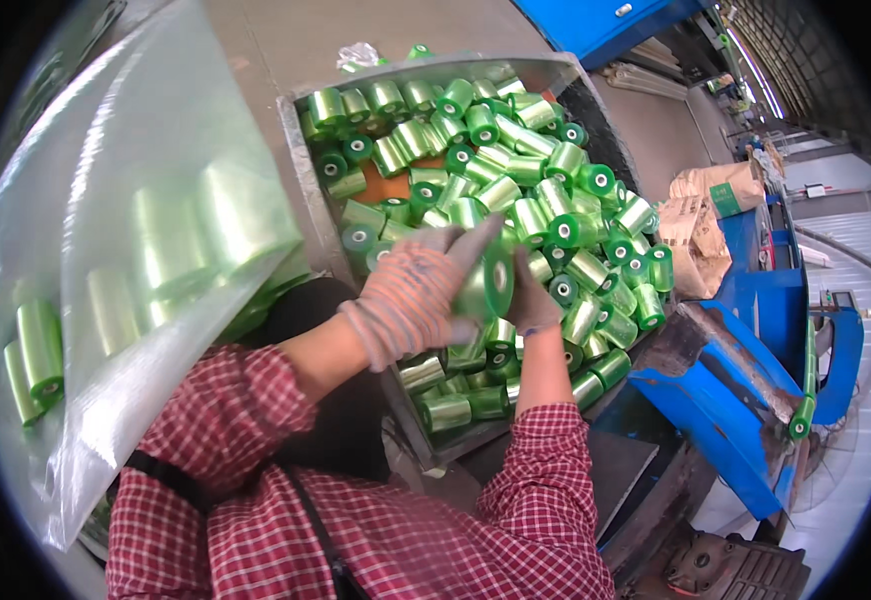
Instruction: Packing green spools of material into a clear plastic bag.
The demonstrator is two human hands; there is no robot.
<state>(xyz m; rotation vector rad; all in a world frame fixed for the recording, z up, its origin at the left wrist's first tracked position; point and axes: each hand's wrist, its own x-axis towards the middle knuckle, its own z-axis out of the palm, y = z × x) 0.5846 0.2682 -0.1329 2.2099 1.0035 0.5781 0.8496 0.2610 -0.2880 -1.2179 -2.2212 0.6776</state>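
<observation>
My left hand (411,292), in a grey-and-orange striped knit glove, wraps round a roll of green film (496,287) from the left. On the roll's right side is my right hand (534,302), also gloved, its fingers partly hidden behind the roll. One end of this roll, with a pale core, faces me. It is held above a grey, worn-edged bin (308,165) heaped with many like rolls (556,195) lying at all angles. Some orange-brown bottom (386,188) shows between the rolls at the bin's left.
At left a large clear plastic bag (171,130) holds more green rolls (41,350). Brown paper sacks (694,240) stand right of the bin, beside blue metal machinery (721,400). A motor-like housing (706,565) sits at lower right. A blue box (606,25) is at the far side.
</observation>
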